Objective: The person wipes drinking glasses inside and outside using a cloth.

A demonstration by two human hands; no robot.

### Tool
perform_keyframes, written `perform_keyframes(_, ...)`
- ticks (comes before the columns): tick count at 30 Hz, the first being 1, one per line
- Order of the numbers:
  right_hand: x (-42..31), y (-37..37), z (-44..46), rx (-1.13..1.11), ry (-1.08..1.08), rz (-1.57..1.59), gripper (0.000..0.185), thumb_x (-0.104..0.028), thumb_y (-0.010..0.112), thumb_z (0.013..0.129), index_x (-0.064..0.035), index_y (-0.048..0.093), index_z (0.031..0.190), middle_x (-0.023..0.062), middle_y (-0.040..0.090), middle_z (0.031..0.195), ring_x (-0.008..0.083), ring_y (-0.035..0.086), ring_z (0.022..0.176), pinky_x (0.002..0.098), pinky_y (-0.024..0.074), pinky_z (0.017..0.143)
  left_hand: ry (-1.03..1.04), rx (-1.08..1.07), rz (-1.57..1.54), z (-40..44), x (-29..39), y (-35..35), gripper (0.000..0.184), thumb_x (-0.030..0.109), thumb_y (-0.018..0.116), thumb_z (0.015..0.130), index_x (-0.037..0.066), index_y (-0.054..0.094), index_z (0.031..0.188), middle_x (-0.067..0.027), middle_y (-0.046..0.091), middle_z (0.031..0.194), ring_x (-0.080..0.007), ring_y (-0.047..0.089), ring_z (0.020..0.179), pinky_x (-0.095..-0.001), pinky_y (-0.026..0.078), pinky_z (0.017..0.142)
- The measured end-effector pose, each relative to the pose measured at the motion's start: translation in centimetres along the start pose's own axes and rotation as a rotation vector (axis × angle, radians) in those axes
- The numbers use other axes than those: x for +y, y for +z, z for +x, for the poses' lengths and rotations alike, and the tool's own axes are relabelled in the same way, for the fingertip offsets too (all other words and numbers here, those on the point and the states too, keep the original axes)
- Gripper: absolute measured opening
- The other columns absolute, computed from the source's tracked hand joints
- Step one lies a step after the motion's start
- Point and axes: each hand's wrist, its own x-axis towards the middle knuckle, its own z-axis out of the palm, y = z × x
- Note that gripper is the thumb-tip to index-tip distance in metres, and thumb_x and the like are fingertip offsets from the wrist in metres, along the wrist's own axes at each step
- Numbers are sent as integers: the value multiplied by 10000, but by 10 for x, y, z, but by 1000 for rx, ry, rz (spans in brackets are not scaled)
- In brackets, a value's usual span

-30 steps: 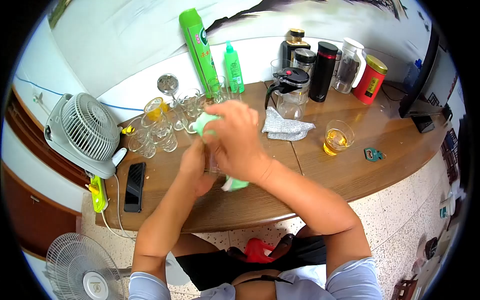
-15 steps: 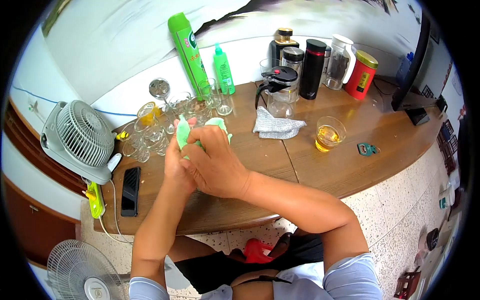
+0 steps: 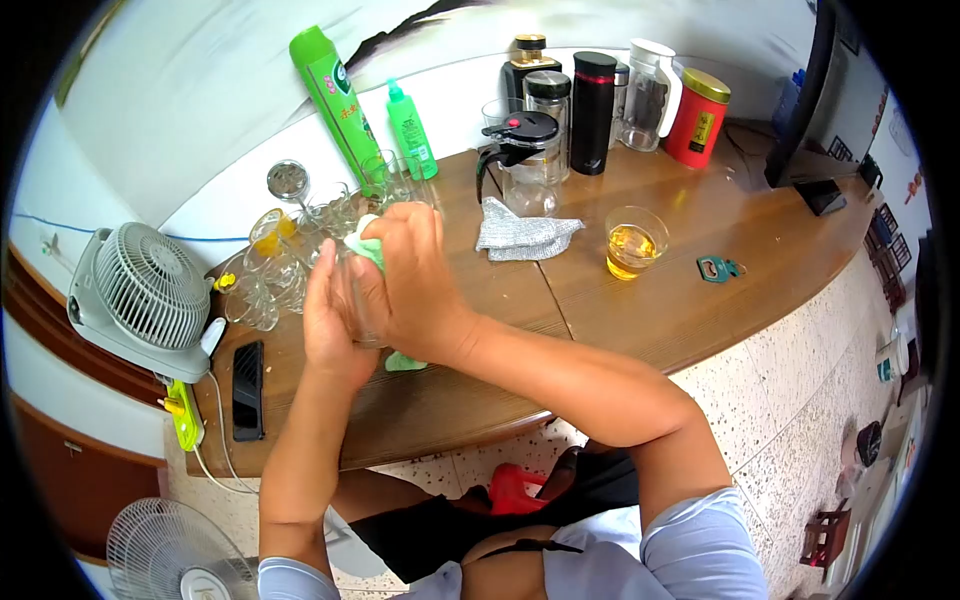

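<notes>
My left hand (image 3: 332,318) is wrapped round a clear drinking glass (image 3: 360,322), tilted above the table's near side. My right hand (image 3: 412,275) grips a light green cloth (image 3: 372,250) at the glass's upper part. Its fingers are bent and partly hide both glass and cloth. More of the green cloth shows below the hands; whether it is the same piece I cannot tell. Just beyond my hands stand several clear glasses (image 3: 262,305), crowded together. A folded grey cloth (image 3: 525,235) lies to the right.
A cup of amber liquid (image 3: 632,250) and a teal bottle opener (image 3: 716,268) are on the right. Behind are a black-handled teapot (image 3: 530,165), a black flask (image 3: 592,115) and a red tin (image 3: 697,120). Leftward sit a phone (image 3: 248,390) and a small fan (image 3: 155,290).
The glass, hidden before, now shows between my hands. My left hand has shifted slightly left, and the green cloth has moved, with part of it now below my hands. The view has turned a little.
</notes>
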Motion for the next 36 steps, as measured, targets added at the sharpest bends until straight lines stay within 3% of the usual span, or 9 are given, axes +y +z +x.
perform_keyframes(5,-9,1,-1,52,-88,-25,347,-64,683,878,-3,540,1188,237,460,1199,418,475,1097,520,429,954,61,-93,-17,2,-7,-5,550,531,412,1122,86,590,1391,-109,666,1349,-246,636,1256,-427,519,1066)
perform_keyframes(8,-9,2,-6,-47,-170,-71,277,-87,694,846,-7,589,1090,217,494,1167,399,501,1075,496,442,941,75,-23,-29,8,-10,-18,492,459,409,1134,82,555,1415,-111,637,1370,-253,629,1262,-442,518,1061)
perform_keyframes(11,-13,0,-14,-215,-267,-27,132,-104,661,878,-22,650,981,188,536,1119,389,501,1061,489,422,953,40,153,-77,7,-16,-22,565,550,390,1129,98,557,1423,-97,656,1347,-260,635,1249,-432,529,1061)
perform_keyframes(14,-3,-8,2,-144,-273,-40,222,-128,683,856,-13,608,1032,188,531,1115,372,519,1048,498,444,908,-15,256,110,-1,-15,-9,563,541,389,1132,103,546,1449,-96,651,1369,-274,629,1263,-453,520,1081)
perform_keyframes(18,12,-14,21,143,-71,-52,151,-145,598,995,-13,602,1067,191,565,1061,384,550,1011,478,449,905,-40,74,134,0,-19,4,633,586,405,1112,95,520,1496,-102,637,1412,-283,626,1281,-482,524,1073)
perform_keyframes(21,34,-1,9,163,279,177,200,-201,547,1073,-4,579,1061,217,595,1004,392,596,961,477,477,867,-146,-149,-19,-6,-14,6,691,637,433,1085,85,523,1490,-102,640,1404,-282,627,1274,-479,522,1062)
perform_keyframes(25,25,8,-7,35,523,314,323,-340,472,1134,-20,519,1141,236,657,934,425,648,835,503,511,786,53,-53,154,-6,-19,8,687,636,497,1066,51,559,1420,-92,661,1318,-256,644,1209,-448,521,1038)
perform_keyframes(30,-3,15,-18,-132,445,339,493,-333,500,1118,9,336,1434,288,662,1118,483,665,1005,531,517,867,292,59,242,8,-7,-5,657,611,547,1058,25,576,1354,-95,668,1227,-240,659,1120,-392,540,994)
perform_keyframes(36,-14,24,-33,-171,332,185,529,-261,590,1045,77,365,1384,332,584,1162,517,579,1039,575,461,934,292,182,214,21,5,-18,822,689,471,1053,-40,523,1431,-164,650,1243,-247,651,1129,-387,550,991)
